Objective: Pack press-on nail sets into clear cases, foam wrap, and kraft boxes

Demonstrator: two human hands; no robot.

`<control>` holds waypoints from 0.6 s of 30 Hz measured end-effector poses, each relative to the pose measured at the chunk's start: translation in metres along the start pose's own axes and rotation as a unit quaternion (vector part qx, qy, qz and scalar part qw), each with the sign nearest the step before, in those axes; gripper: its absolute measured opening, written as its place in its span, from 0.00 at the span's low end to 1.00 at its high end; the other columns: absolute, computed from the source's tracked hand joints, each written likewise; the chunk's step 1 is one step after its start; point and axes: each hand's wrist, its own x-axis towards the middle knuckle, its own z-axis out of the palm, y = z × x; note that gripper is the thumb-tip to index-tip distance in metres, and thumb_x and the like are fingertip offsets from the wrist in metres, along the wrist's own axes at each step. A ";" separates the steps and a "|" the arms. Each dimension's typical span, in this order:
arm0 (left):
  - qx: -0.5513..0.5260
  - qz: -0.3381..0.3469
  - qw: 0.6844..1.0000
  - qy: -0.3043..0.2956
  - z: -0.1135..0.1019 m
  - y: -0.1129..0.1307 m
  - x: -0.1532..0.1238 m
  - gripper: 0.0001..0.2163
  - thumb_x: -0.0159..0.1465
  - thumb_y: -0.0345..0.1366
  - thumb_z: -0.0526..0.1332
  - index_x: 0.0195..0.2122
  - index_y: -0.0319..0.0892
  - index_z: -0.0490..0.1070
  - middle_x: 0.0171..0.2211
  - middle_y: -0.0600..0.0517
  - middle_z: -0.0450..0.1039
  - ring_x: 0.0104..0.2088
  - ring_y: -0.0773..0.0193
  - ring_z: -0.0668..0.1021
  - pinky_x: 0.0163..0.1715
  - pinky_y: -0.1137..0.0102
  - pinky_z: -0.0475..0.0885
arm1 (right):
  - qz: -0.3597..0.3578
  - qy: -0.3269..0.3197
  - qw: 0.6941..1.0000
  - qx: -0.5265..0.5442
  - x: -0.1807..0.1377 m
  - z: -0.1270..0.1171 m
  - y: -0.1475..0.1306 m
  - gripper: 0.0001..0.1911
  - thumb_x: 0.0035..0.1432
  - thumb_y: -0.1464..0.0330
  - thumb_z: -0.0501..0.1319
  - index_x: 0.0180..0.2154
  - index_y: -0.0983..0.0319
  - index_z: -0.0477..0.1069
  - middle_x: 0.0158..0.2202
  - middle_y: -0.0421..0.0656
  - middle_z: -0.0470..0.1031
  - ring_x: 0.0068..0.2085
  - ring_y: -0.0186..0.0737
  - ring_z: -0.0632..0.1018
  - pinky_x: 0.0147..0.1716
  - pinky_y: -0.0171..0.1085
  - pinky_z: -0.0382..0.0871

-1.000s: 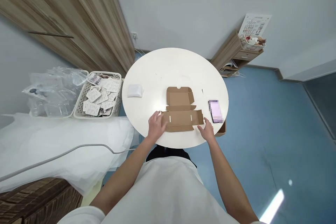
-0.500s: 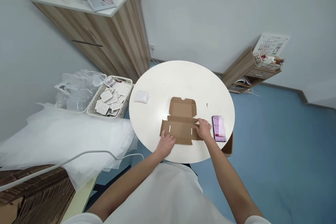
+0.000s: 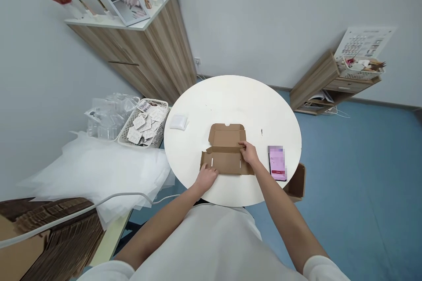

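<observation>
A brown cardboard box blank (image 3: 227,162) lies partly unfolded on the round white table, its lid panel pointing away from me. White slots show in its near panel. My left hand (image 3: 207,177) grips the near left edge, fingers bent over the board. At the right end of the crease between the panels, my right hand (image 3: 249,152) pinches a small flap. The near front flap looks folded up, though its exact angle is hard to tell. To the right of the box lies a phone (image 3: 277,163) with a pink screen.
A small white packet (image 3: 178,122) sits on the table (image 3: 231,96) at left. Beside the table are a basket of cards (image 3: 145,125), clear plastic packaging (image 3: 110,118) and white sheets (image 3: 99,167). Stacked cardboard (image 3: 66,237) is at lower left; an open carton (image 3: 296,182) stands below right.
My right hand has moved from the right side flap up to the crease. The near flap, flat before, no longer lies out toward me. The view has shifted slightly.
</observation>
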 end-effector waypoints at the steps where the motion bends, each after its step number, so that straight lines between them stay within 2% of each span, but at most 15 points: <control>1: -0.001 0.002 1.000 -0.008 -0.001 0.000 0.002 0.15 0.54 0.19 0.47 0.32 0.40 0.69 0.30 0.48 0.72 0.33 0.62 0.74 0.45 0.61 0.58 | -0.015 0.013 1.000 -0.006 -0.004 0.000 0.001 0.21 0.49 0.77 0.50 0.46 0.60 0.66 0.42 0.42 0.72 0.42 0.35 0.72 0.42 0.36 0.64; 3: -0.002 0.002 1.000 -0.012 -0.003 0.001 0.006 0.16 0.54 0.20 0.47 0.37 0.41 0.68 0.35 0.46 0.72 0.35 0.61 0.74 0.42 0.64 0.61 | -0.055 0.035 0.997 -0.036 -0.012 0.001 0.005 0.21 0.50 0.78 0.49 0.45 0.59 0.67 0.43 0.42 0.72 0.43 0.36 0.72 0.43 0.37 0.63; 5: 0.007 -0.005 1.000 0.013 -0.007 0.002 0.010 0.18 0.55 0.23 0.49 0.46 0.42 0.64 0.45 0.44 0.68 0.42 0.58 0.72 0.43 0.64 0.61 | -0.093 0.048 0.991 -0.082 -0.020 0.002 0.009 0.20 0.51 0.78 0.49 0.43 0.59 0.69 0.41 0.42 0.73 0.43 0.37 0.71 0.44 0.38 0.61; 7: 0.020 -0.011 0.998 0.052 -0.012 0.003 0.014 0.26 0.53 0.29 0.56 0.54 0.42 0.54 0.54 0.41 0.58 0.52 0.54 0.64 0.48 0.61 0.57 | -0.116 0.053 0.984 -0.123 -0.026 0.003 0.013 0.19 0.52 0.78 0.48 0.42 0.59 0.70 0.39 0.42 0.74 0.42 0.38 0.71 0.44 0.38 0.61; 9: 0.032 -0.015 0.997 0.075 -0.018 0.001 0.020 0.38 0.48 0.36 0.62 0.59 0.41 0.45 0.60 0.40 0.47 0.59 0.49 0.52 0.53 0.57 0.50 | -0.126 0.056 0.980 -0.147 -0.029 0.006 0.016 0.18 0.54 0.77 0.48 0.41 0.59 0.70 0.36 0.43 0.74 0.40 0.39 0.71 0.42 0.38 0.60; 11: 0.044 -0.014 0.996 0.070 -0.022 -0.001 0.026 0.48 0.40 0.41 0.67 0.60 0.38 0.41 0.61 0.39 0.41 0.60 0.46 0.44 0.55 0.53 0.43 | -0.137 0.058 0.976 -0.157 -0.031 0.009 0.018 0.17 0.55 0.76 0.47 0.41 0.59 0.71 0.35 0.43 0.74 0.39 0.40 0.70 0.42 0.38 0.60; 13: 0.056 -0.008 0.997 0.047 -0.024 -0.005 0.034 0.54 0.35 0.44 0.68 0.60 0.36 0.40 0.61 0.38 0.39 0.61 0.45 0.40 0.55 0.51 0.39 | -0.152 0.055 0.973 -0.163 -0.032 0.011 0.020 0.18 0.56 0.76 0.46 0.41 0.59 0.71 0.34 0.43 0.74 0.38 0.40 0.69 0.41 0.38 0.59; 18: 0.052 0.003 0.999 0.015 -0.020 -0.010 0.042 0.56 0.32 0.46 0.69 0.60 0.37 0.42 0.60 0.37 0.43 0.60 0.43 0.41 0.55 0.49 0.36 | -0.150 0.038 0.968 -0.195 -0.043 0.014 0.019 0.18 0.55 0.76 0.46 0.42 0.59 0.70 0.36 0.45 0.72 0.41 0.41 0.68 0.42 0.39 0.58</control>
